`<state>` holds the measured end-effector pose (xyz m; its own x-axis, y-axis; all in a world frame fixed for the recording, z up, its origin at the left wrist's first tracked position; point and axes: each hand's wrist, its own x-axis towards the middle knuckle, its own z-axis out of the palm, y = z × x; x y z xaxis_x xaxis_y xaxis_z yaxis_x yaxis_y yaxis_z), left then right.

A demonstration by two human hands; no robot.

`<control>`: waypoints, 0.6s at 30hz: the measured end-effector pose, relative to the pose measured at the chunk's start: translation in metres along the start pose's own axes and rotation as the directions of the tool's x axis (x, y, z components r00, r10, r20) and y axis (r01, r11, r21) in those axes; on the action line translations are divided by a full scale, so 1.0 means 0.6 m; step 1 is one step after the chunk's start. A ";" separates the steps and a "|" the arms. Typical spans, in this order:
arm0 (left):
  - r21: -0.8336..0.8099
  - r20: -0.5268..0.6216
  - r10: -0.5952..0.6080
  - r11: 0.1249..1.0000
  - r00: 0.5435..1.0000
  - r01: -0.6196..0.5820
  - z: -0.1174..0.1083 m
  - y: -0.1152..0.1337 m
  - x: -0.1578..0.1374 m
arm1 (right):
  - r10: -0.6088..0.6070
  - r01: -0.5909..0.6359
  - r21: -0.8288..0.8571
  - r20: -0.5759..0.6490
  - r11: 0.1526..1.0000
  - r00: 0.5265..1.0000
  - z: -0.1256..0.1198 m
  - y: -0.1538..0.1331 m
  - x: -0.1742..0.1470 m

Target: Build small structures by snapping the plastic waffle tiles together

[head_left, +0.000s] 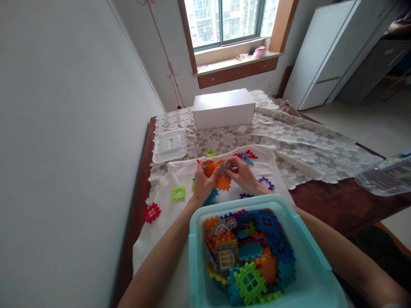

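My left hand (204,183) is closed on a group of orange interlocking building tiles (224,183), its thumb lying across them. A grey building tile (226,170) is pinched in my right hand (242,174), right up against the orange ones. Whether the grey tile is locked into them I cannot tell. Both hands are over the white cloth, beyond a turquoise bin (198,239) full of mixed tiles. Near my left wrist lies a blue tile (212,196), partly covered. Red and blue pieces (247,157) sit just past my right hand.
Loose tiles lie about: lime green (178,193), red (152,212), purple (266,183). A white box (224,110) stands at the back, with a clear plastic lid (170,145) to its left. A transparent container (387,174) is at the right, and a wall runs along the left.
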<state>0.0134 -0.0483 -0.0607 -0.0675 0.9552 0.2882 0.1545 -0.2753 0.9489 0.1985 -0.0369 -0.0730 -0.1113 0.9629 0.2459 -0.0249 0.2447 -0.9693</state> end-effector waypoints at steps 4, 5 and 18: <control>-0.001 0.028 0.030 1.000 0.999 -0.030 -0.001 0.003 0.001 | -0.005 0.005 0.002 0.011 1.000 1.000 0.001 -0.001 0.001; 0.000 0.028 0.035 0.999 0.999 -0.035 -0.001 0.003 0.002 | -0.006 0.006 0.007 0.014 1.000 1.000 0.001 -0.001 0.001; -0.021 -0.144 0.003 1.000 0.990 -0.007 -0.006 0.002 0.006 | 0.185 -0.202 0.054 0.220 0.978 0.958 -0.010 0.008 0.000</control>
<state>0.0096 -0.0456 -0.0580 -0.2082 0.9287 0.3070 0.1340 -0.2838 0.9495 0.2044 -0.0350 -0.0774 -0.3299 0.9424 0.0552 -0.0553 0.0391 -0.9977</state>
